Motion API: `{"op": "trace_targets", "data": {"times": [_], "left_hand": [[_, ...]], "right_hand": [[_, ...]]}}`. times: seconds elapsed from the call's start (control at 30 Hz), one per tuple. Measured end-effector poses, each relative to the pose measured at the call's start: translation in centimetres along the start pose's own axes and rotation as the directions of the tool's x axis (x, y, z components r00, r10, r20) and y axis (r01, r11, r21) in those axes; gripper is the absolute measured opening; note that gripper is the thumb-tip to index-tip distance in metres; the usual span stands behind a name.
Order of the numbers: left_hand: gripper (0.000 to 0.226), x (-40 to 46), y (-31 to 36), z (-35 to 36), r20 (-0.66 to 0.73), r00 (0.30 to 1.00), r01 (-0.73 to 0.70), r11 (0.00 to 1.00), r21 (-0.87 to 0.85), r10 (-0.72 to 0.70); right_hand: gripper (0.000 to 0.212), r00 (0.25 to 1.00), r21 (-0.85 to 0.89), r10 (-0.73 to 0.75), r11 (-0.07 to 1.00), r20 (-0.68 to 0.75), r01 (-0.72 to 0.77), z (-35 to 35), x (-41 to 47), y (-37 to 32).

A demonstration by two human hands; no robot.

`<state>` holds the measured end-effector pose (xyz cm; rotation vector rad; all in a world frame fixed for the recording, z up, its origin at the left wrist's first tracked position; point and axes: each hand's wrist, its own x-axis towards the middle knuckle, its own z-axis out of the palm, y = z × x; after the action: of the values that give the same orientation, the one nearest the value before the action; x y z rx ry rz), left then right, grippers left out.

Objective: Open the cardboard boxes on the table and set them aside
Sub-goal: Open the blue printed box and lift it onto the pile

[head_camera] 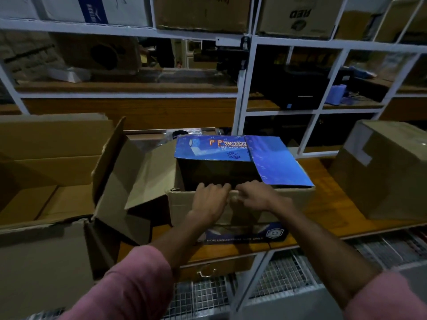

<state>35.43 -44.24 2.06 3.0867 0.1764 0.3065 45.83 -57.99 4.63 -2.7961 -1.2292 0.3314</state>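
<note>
A cardboard box [298, 199] with blue printed flaps stands open on the wooden table [323, 181] in front of me. Its far flap [212, 148] and right flap [277, 160] stand up, blue side showing. The left flap hangs outward, brown side up. Both hands are on the near flap at the box's front edge. My left hand [210, 199] curls its fingers over the flap's edge. Right beside it, my right hand [254, 195] grips the same edge. The inside of the box is dark.
A large opened brown box [46, 162] lies at the left, with another opened box [120, 181] leaning against it. A taped shut brown box [383, 169] stands at the right. White-framed shelving with more boxes rises behind the table. A drawer handle [206, 272] sits below the table edge.
</note>
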Motion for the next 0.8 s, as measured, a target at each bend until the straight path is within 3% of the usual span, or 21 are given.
{"op": "trace_targets", "data": {"times": [0.13,0.3,0.43,0.5,0.57,0.7,0.8], "left_hand": [[0.019,-0.3,-0.6,0.6,-0.052,0.998,-0.025,1.0,-0.013,0.024],[0.036,0.1,0.4,0.6,-0.091,0.995,0.05,0.999,0.003,-0.05],[0.045,3.3,4.6,0.2,-0.033,0.999,0.017,0.999,-0.049,-0.019],[0.043,4.5,7.1,0.3,-0.011,0.999,-0.042,0.997,-0.07,0.042],[0.043,5.0,8.4,1.1,-0.029,0.997,-0.066,0.997,-0.049,0.065],[0.046,5.0,7.7,2.7,-0.127,0.99,-0.065,0.998,0.011,0.066],[0.046,5.1,7.6,3.3,-0.156,0.984,-0.077,0.995,0.057,0.085]], "right_hand": [[0.061,0.992,0.14,0.124,0.983,-0.005,-0.122,0.1,-0.2,0.3],[0.064,0.867,0.169,0.289,0.956,-0.406,-0.239,1.0,-0.5,3.6],[0.072,0.766,0.064,0.34,0.928,-0.545,-0.367,0.7,-1.1,8.0],[0.07,0.733,0.088,0.413,0.894,-0.54,-0.439,0.4,-1.3,9.9],[0.065,0.711,0.233,0.531,0.846,-0.461,-0.48,0.6,-1.2,11.6],[0.037,0.7,0.603,0.646,0.7,-0.306,-0.383,1.2,-1.3,13.6],[0.03,0.645,0.644,0.687,0.666,-0.335,-0.376,1.2,-1.5,13.8]]}}
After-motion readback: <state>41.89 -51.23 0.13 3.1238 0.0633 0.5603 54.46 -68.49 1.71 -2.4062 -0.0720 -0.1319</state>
